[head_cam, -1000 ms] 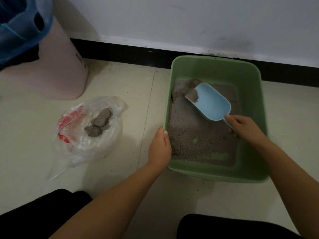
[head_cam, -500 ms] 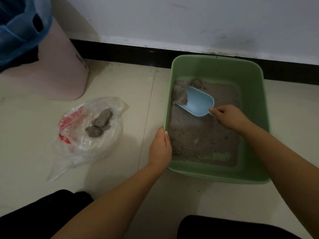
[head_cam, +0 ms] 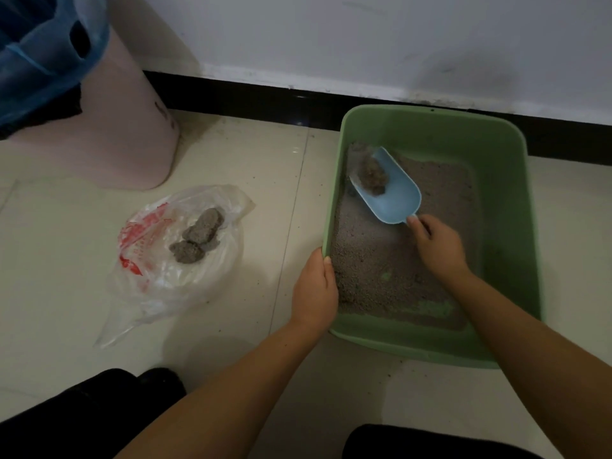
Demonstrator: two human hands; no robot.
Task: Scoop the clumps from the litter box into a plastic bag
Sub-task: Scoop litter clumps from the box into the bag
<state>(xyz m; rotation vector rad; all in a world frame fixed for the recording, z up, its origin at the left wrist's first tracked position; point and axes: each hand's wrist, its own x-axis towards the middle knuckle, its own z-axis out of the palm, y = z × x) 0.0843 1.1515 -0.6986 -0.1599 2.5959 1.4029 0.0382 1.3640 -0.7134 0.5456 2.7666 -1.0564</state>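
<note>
A green litter box (head_cam: pixel 503 154) with grey litter (head_cam: pixel 381 260) stands on the floor by the wall. My right hand (head_cam: pixel 438 246) grips the handle of a light blue scoop (head_cam: pixel 397 197) inside the box. A grey clump (head_cam: pixel 372 175) lies in the scoop near the box's far left corner. My left hand (head_cam: pixel 314 286) holds the box's left rim. A clear plastic bag (head_cam: pixel 165 270) with red print lies open on the floor to the left, with grey clumps (head_cam: pixel 198 235) on it.
A pink bin (head_cam: pixel 116 127) lined with a blue bag (head_cam: pixel 36 51) stands at the back left. A black skirting board (head_cam: pixel 248 97) runs along the white wall. My dark-clothed knees (head_cam: pixel 82 415) are at the bottom edge. Tiled floor lies between bag and box.
The scoop dug into the far left corner of the litter and now holds a larger clump, lifted slightly. My right hand shifted with it. My left hand stayed on the rim.
</note>
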